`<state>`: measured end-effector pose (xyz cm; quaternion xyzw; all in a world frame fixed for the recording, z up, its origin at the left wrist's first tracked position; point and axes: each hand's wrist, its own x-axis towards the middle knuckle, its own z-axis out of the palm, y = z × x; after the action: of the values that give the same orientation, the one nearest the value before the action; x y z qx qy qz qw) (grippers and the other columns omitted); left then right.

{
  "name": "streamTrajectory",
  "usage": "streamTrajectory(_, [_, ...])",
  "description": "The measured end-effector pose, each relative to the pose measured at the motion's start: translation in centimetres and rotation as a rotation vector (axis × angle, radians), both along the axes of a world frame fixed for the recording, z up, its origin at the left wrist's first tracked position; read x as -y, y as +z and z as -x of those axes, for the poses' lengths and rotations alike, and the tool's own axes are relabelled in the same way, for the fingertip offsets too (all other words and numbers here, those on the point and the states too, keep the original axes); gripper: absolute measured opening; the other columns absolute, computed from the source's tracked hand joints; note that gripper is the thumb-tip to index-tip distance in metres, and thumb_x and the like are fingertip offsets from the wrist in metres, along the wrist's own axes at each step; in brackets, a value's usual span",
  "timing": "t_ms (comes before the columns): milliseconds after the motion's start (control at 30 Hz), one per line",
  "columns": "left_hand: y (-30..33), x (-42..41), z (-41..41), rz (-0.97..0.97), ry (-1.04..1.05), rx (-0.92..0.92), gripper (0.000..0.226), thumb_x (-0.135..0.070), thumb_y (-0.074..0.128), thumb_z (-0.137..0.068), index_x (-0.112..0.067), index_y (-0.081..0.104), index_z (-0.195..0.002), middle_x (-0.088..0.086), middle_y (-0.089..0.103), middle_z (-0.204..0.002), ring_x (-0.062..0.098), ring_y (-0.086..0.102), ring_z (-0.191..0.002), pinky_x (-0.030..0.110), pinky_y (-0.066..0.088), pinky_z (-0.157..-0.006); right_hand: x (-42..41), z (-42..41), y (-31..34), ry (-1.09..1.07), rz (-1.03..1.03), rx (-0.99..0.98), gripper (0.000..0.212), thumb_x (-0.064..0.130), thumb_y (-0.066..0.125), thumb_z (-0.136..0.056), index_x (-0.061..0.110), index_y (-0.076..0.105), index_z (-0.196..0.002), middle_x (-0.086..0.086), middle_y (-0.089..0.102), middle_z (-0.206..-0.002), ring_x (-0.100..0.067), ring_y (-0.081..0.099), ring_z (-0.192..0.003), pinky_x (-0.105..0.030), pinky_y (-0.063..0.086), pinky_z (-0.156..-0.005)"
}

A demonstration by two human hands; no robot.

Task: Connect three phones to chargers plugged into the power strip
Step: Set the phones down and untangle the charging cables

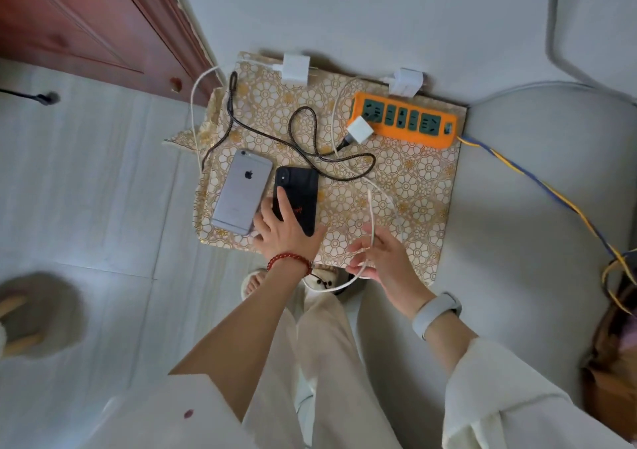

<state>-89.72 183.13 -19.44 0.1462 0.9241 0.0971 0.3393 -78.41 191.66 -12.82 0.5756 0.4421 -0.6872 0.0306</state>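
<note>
A small worktop (pixel 431 186) covered in a gold floral cloth carries 2 phones lying face down side by side near its front left: a silver phone (pixel 241 191) with a dark logo on its back, and just to its right a black phone (pixel 300 195) with a small red mark on its case. The left hand (pixel 284 229), a red bead bracelet at its wrist, lies over the near end of the black phone with fingers spread, the index finger stretched up along the back; whether it grips the phone cannot be told. The right hand (pixel 377 257), with a pale band on its wrist, hovers at the front edge pinching a white cable (pixel 371 221) between thumb and fingers, the cable looping below the palm. An orange power strip (pixel 410 122) with dark green sockets sits at the back right, 1 white charger (pixel 360 129) plugged into its left end with a braided black cable (pixel 303 134) curling from it across the cloth. 2 more white chargers (pixel 295 67) (pixel 406 81) lie unplugged along the back edge
</note>
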Motion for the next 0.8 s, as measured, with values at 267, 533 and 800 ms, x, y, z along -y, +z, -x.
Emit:
streamTrajectory(267, [0.9,-0.8,-0.1,-0.078,0.091,0.012,0.099,-0.037,0.069,-0.067,-0.033,0.004,-0.142,0.012,0.023,-0.147,0.035,0.026,-0.13,0.058,0.031,-0.099,-1.4,-0.8,0.4,0.392,-0.211,-0.002,0.016,0.015,0.039,-0.096,0.017,0.055,-0.096,0.001,0.054,-0.048,-0.015,0.05,-0.042,-0.035,0.052,-0.052])
streamTrajectory(533, [6.0,-1.6,4.7,-0.495,0.881,0.864,0.077,-0.027,0.068,-0.077,-0.035,0.017,-0.135,0.007,0.057,-0.095,0.021,0.059,-0.078,0.033,0.05,-0.062,0.2,0.2,2.7,0.742,-0.639,-0.043,0.021,0.029,0.038,-0.097,0.016,0.054,-0.092,0.009,0.033,-0.045,-0.01,0.034,-0.038,-0.025,0.038,-0.038])
streamTrajectory(800, [6.9,-2.1,4.6,-0.465,0.951,0.918,0.069,-0.032,0.071,-0.073,-0.034,0.028,-0.127,0.008,0.056,-0.091,0.022,0.059,-0.075,0.033,0.049,-0.057,0.7,2.0,2.7,0.845,-0.683,0.021,0.036,0.025,0.039,-0.095,0.007,0.046,-0.065,0.0,0.037,-0.044,-0.022,0.036,-0.045,-0.034,0.028,-0.048])
